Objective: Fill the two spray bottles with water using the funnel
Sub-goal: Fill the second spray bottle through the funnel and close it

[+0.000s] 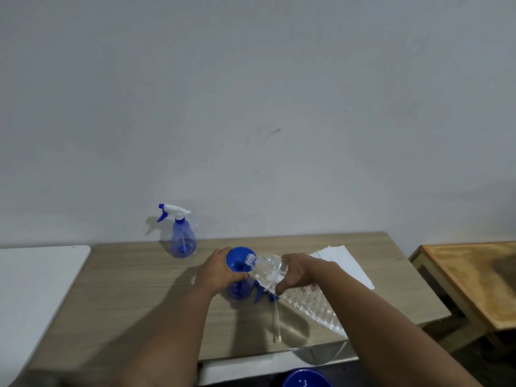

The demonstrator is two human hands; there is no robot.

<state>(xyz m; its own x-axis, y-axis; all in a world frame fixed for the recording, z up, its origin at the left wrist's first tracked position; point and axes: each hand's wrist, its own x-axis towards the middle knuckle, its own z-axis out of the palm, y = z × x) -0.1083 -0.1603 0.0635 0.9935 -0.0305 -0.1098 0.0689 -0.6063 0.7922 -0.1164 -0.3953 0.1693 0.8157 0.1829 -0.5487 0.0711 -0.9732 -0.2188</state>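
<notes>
A blue funnel (238,259) sits in the neck of an open blue spray bottle (238,290) at the table's middle. My left hand (216,272) grips the funnel's rim and the bottle's neck. My right hand (300,270) holds a clear ribbed water bottle (304,300) tilted, its open mouth (250,258) over the funnel. The removed spray head with its tube (275,314) lies on the table under the water bottle. A second blue spray bottle (182,238), with its white and blue trigger head on, stands upright at the back left.
The wooden table (145,289) meets a grey wall. White paper sheets (343,261) lie at the back right. A white surface (36,275) adjoins on the left, a wooden bench (472,277) stands right. A blue round object (305,379) shows below the front edge.
</notes>
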